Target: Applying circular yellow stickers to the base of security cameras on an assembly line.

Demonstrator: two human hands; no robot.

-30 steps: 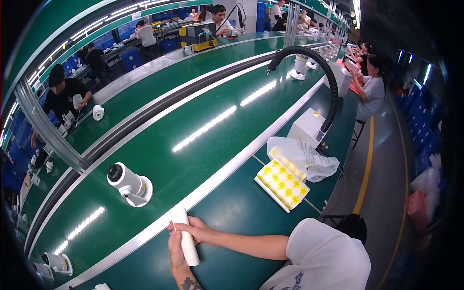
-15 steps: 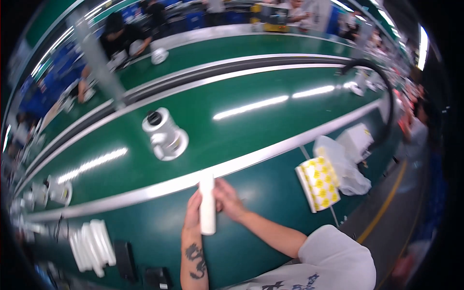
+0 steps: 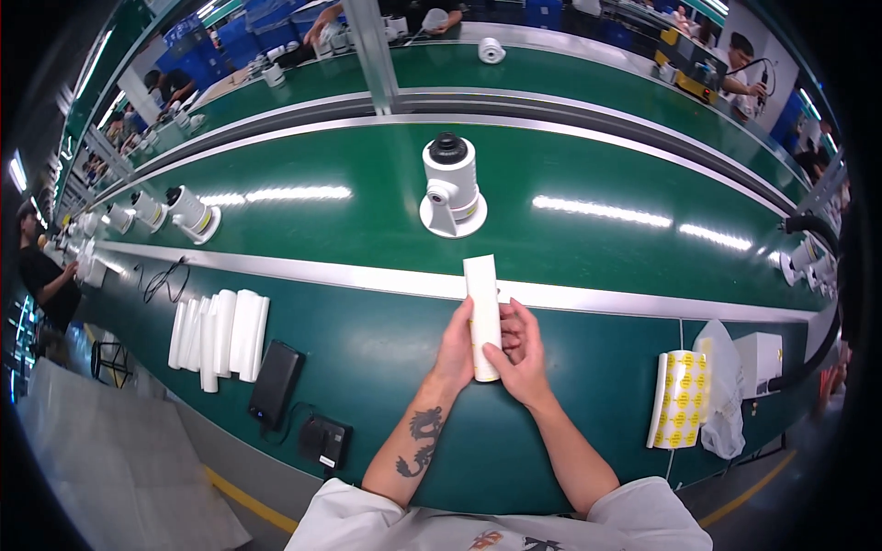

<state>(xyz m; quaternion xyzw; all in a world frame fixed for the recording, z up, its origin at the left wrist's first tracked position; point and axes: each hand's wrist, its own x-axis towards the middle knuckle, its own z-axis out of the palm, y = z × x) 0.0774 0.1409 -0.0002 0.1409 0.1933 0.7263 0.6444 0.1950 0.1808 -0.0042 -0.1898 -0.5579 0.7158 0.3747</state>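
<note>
1. Right, the green bench (image 3: 349, 367) filled the whole view, and its conveyor belt (image 3: 588, 174) ran side to side beyond a silver rail (image 3: 303, 272).
2. On that belt, a white camera unit (image 3: 451, 187) stood upright on its round base just past the rail, a little to the left of straight ahead of the hands.
3. Well off to the left, a row of white sleeves (image 3: 219, 336) lay flat on the bench, with a black box (image 3: 276, 385) and a smaller black plug block (image 3: 323, 440) near the front edge.
4. Off to the right, a sheet of yellow stickers (image 3: 678, 399) leaned against a crumpled clear bag (image 3: 722, 390).
5. In the middle, the white sleeve (image 3: 482, 315) lay between both hands, its long axis running straight away from the person, far end over the rail and pointing toward the belt, near end by the palms.
6. The left hand (image 3: 456, 351) flanked its left side, fingers (image 3: 457, 321) closed against the lower half.
7. The right hand (image 3: 522, 353) flanked the right, thumb laid across the near end and the other fingers curled against the sleeve's edge; both hands gripped it, neither clearly nearer than the other.
</note>
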